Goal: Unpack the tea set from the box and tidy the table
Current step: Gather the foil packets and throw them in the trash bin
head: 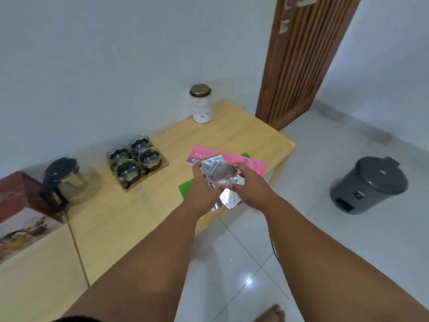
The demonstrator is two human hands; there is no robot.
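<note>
**A:** Where's the work?

**B:** Centre-right of frame, over the table's near right edge. Left hand and right hand both hold one crumpled bunch of silver foil wrappers. The fingers of each hand are curled round it, thumbs on top. A few foil corners hang loose below the right hand.

**A:** And the tea set?

**B:** Out on the table. The teapot is at left of frame, just beside the box at the left edge. Four glass cups sit together on a wooden tray, left of centre. The canister stands upright at upper centre, near the wall. My reading is that unpacking is done and tidying is in hand.

**A:** How to do this step well?

**B:** Tuck the hanging corners in and press the lot into one tight wad before moving off, so nothing drops on the tiles. One hand could then carry it. The grey bin stands on the floor at right of frame, well apart from the table, and looks the likely place. Its lid is down and it seems a pedal type, so a foot would open it. I can't tell whether the wrappers are empty, so they're worth a squeeze to check.

**A:** What's left?

**B:** A pink printed sheet lies flat on the table beyond the hands, with a green piece showing at its edges. Those and the box want sorting.
</note>
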